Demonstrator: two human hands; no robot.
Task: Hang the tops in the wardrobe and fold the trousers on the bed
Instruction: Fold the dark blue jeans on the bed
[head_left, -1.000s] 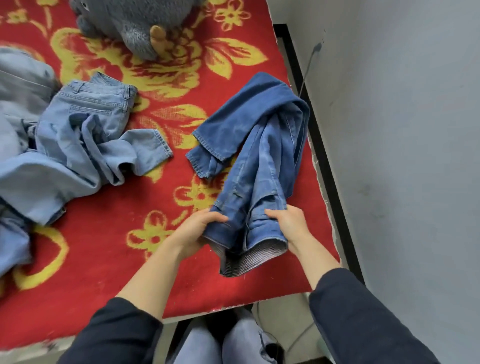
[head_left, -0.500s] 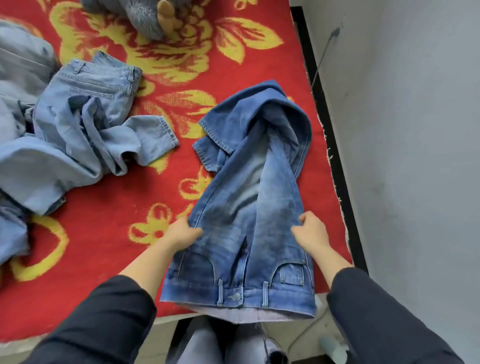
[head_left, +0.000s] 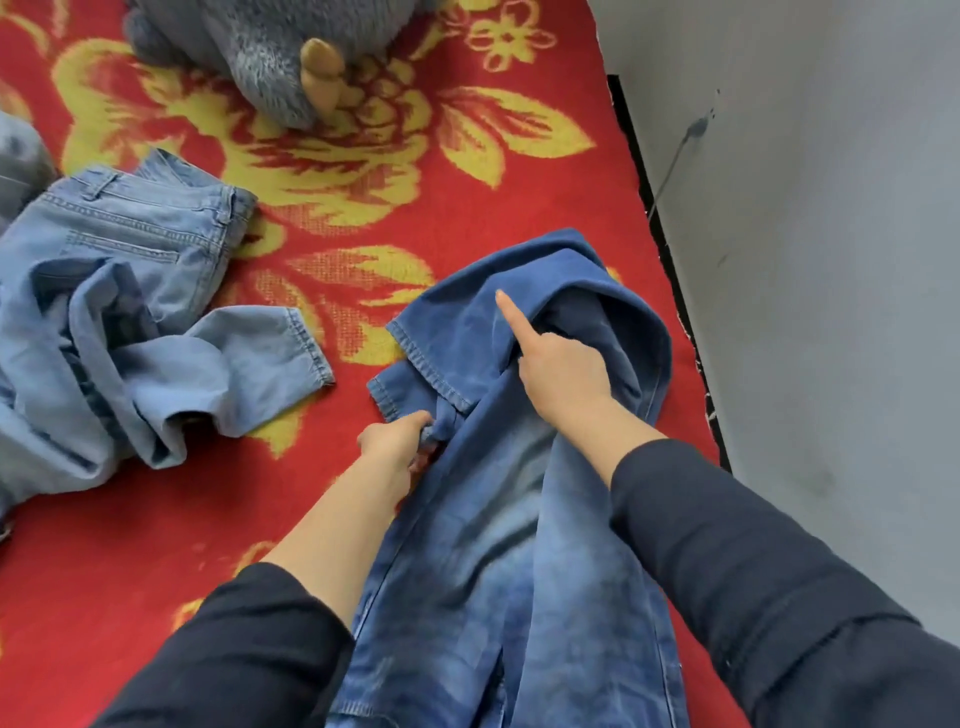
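Two pairs of trousers lay on the bed. We logged the dark blue jeans at lower centre, their legs bunched toward centre right. The left hand pinched a fold near a hem. The right hand rested on the cloth, forefinger straight, others curled; we could not tell if it grasped. The light blue jeans lay crumpled at left, apart.

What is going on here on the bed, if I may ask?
A person is sorting out dark blue jeans spread on the red blanket. The left hand grips the cloth beside a turned-back leg. The right hand rests on the bunched legs, forefinger stretched out; whether it grips is unclear. Nothing is folded yet. Light blue jeans lie crumpled to the left, with a grey soft toy beyond.
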